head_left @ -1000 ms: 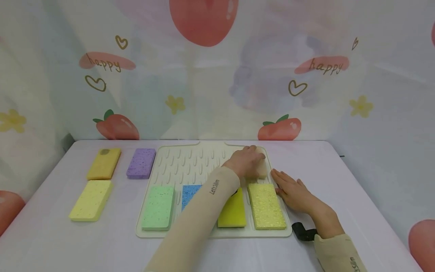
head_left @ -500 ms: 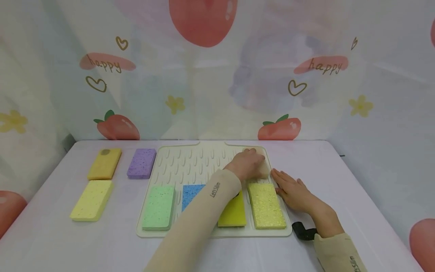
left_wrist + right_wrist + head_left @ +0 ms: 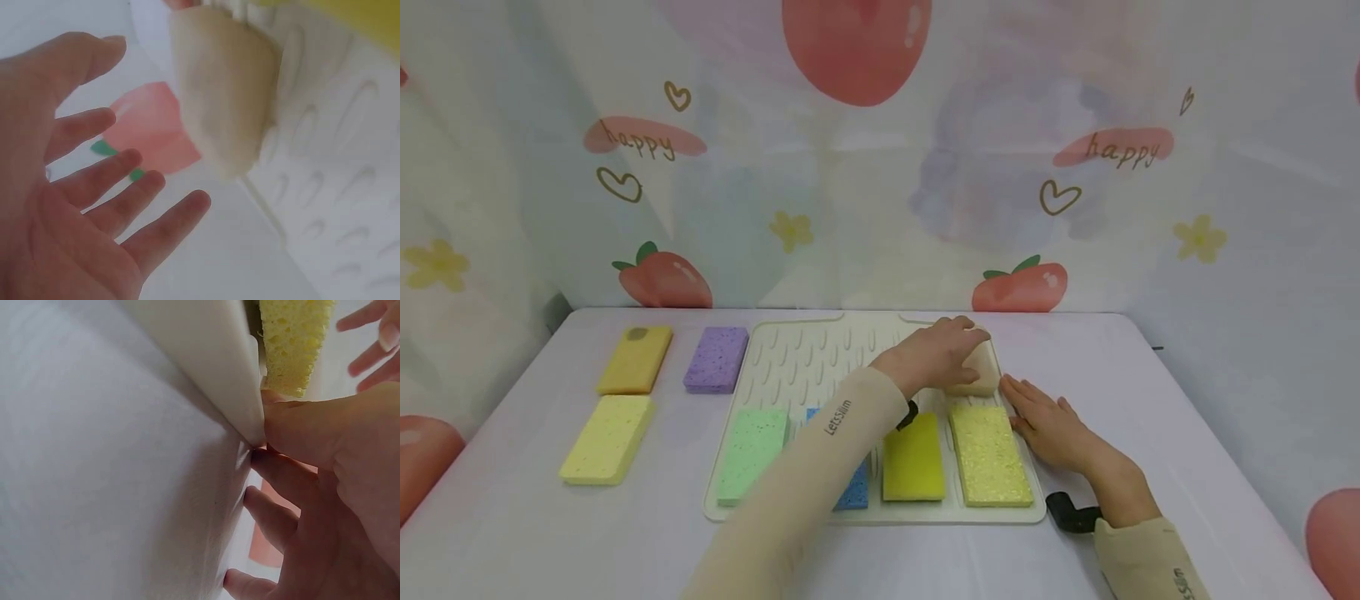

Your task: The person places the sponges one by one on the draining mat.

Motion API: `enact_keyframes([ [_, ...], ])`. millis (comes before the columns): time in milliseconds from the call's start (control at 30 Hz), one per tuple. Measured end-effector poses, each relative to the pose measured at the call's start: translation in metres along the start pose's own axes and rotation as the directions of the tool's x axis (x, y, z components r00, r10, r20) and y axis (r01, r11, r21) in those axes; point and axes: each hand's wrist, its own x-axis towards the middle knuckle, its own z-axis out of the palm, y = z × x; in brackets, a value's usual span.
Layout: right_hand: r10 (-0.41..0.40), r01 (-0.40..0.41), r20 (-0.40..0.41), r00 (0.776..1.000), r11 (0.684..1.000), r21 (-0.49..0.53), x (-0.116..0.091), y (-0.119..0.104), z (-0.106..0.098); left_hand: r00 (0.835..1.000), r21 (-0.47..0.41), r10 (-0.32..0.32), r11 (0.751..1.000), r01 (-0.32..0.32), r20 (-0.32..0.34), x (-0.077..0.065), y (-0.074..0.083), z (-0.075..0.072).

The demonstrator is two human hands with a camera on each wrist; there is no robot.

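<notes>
My left hand (image 3: 931,354) hovers over the far right of the cream ridged drying mat (image 3: 808,350), its fingers spread and holding nothing. Close beside it lies a beige sponge (image 3: 981,371), partly hidden by the hand in the head view. The left wrist view shows a gap between the fingers and that sponge (image 3: 222,94). Flat on the table, with fairly straight fingers, my right hand (image 3: 1056,429) rests against the mat's right edge; in the right wrist view its thumb (image 3: 300,428) touches the rim. A speckled yellow sponge (image 3: 991,457) lies just left of it.
Along the mat's front row are a green sponge (image 3: 752,450), a blue sponge (image 3: 853,490), partly under the left sleeve, and a plain yellow sponge (image 3: 913,458). Left of the mat lie a purple sponge (image 3: 717,358), an orange-yellow sponge (image 3: 635,360) and a pale yellow sponge (image 3: 607,439).
My left hand has let go of the beige sponge and drawn slightly left, its fingers now spread. The sponge stays on the mat. My right hand has kept its place.
</notes>
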Motion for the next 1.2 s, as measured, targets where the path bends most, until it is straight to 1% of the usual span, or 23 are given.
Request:
enact_keyframes([
  [100,0.002,-0.002,0.003,1.0,1.0,-0.002,0.001,0.0,0.001,1.0,0.003,-0.004,1.0,0.004,-0.01,-0.012,-0.011,-0.008],
  [167,0.002,-0.002,0.004,1.0,1.0,-0.005,0.001,-0.001,0.002,1.0,-0.003,-0.02,1.0,0.02,-0.022,-0.02,-0.018,-0.013],
  [300,-0.003,0.003,-0.001,1.0,1.0,-0.014,0.0,0.001,0.003,0.997,-0.049,-0.059,0.997,0.057,-0.044,-0.036,-0.033,-0.019],
  [400,-0.009,0.009,-0.006,1.0,1.0,-0.021,0.0,0.002,0.003,0.995,-0.079,-0.088,0.993,0.084,-0.046,-0.048,-0.042,-0.019],
  [500,-0.007,0.007,0.001,1.0,1.0,-0.021,0.0,0.002,0.004,0.993,-0.089,-0.105,0.991,0.1,-0.055,-0.059,-0.05,-0.017],
  [733,-0.011,0.011,0.002,1.0,1.0,-0.01,0.002,0.0,0.004,0.984,-0.111,-0.149,0.984,0.138,-0.101,-0.081,-0.069,-0.014],
  [867,-0.014,0.014,0.002,1.0,1.0,-0.009,0.003,0.001,0.004,0.975,-0.135,-0.201,0.973,0.187,-0.097,-0.093,-0.082,-0.013],
  [1000,-0.012,0.012,0.001,1.0,1.0,0.003,0.002,0.0,0.004,0.963,-0.17,-0.257,0.956,0.24,-0.084,-0.103,-0.094,-0.012],
  [1200,-0.003,0.002,0.014,1.0,1.0,0.025,0.002,-0.001,0.002,0.943,-0.17,-0.313,0.941,0.292,-0.115,-0.115,-0.11,-0.01],
])
